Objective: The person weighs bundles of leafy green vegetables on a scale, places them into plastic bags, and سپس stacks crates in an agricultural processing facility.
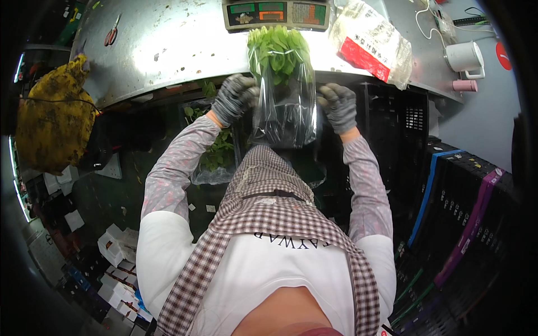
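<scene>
A clear plastic bag lies in front of me, its top part over the table edge. Leafy greens fill its far end, bound across by a pale band. At the bag's left edge my left hand, in a grey glove, is closed with curled fingers. My right hand, gloved the same way, is closed at the opposite edge. Both seem to pinch the film, though the fingertips are partly hidden. More greens in clear plastic sit lower down, beyond my left forearm.
A weighing scale stands at the back of the metal table. Red-handled scissors lie at left, a red-and-white plastic package at right. A white mug, stacked black crates and a stained yellow cloth flank me.
</scene>
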Action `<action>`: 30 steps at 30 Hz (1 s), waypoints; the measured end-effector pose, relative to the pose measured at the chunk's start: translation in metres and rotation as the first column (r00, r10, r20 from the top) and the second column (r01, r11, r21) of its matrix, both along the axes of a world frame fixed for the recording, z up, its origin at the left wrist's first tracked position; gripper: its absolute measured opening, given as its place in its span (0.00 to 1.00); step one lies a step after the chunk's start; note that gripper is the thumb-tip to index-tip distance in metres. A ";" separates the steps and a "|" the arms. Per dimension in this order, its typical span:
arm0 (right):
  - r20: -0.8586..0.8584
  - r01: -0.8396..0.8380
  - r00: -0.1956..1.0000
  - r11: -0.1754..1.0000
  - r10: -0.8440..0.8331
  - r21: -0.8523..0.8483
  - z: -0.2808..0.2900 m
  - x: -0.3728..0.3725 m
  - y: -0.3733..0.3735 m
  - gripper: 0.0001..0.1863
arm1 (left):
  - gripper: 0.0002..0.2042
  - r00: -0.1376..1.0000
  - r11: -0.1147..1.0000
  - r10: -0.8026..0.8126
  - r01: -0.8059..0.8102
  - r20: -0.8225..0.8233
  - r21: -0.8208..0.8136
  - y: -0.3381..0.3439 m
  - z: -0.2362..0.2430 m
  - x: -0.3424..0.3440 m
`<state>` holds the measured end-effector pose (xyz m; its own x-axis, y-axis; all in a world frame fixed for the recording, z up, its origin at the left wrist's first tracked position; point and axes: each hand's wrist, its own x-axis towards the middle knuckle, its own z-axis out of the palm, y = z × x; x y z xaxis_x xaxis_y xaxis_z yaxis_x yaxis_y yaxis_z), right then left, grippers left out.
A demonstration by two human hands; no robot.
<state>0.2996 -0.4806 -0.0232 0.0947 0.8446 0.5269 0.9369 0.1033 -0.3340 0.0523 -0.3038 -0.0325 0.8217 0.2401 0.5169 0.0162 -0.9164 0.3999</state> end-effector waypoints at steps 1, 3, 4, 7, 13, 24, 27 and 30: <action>0.076 -0.105 0.992 0.994 0.103 0.014 -0.005 0.006 0.016 0.12 | 0.11 0.996 0.992 -0.086 0.084 0.014 0.094 0.006 0.003 0.006; 0.148 -0.241 0.960 0.971 0.238 -0.003 0.003 0.006 0.035 0.11 | 0.07 0.985 0.978 -0.171 0.173 -0.028 0.114 0.014 0.003 0.005; -0.012 -0.270 0.963 0.963 0.270 -0.007 0.010 0.008 0.043 0.10 | 0.07 0.986 0.986 -0.168 0.168 -0.019 0.007 0.019 0.010 0.006; -0.633 -0.168 0.759 0.985 0.152 0.035 0.025 0.032 0.060 0.10 | 0.09 0.994 0.929 -0.017 0.054 0.104 -0.366 0.052 0.032 0.008; -0.943 -0.009 0.332 1.000 0.015 0.012 0.078 0.076 0.138 0.07 | 0.06 0.906 0.518 0.266 0.153 0.329 -0.842 0.137 0.094 0.061; -0.962 0.022 0.270 0.999 -0.043 -0.038 0.048 0.071 0.128 0.06 | 0.05 0.949 0.404 0.228 0.109 0.216 -0.908 0.147 0.095 0.073; -0.970 0.015 0.223 0.996 -0.092 -0.091 0.046 0.051 0.103 0.05 | 0.03 0.978 0.291 0.205 -0.106 -0.046 -0.951 0.126 0.069 0.047; -0.952 -0.016 0.026 0.952 -0.304 -0.305 0.022 0.017 0.066 0.06 | 0.03 0.925 -0.020 0.343 -0.165 -0.162 -0.986 0.082 0.015 0.015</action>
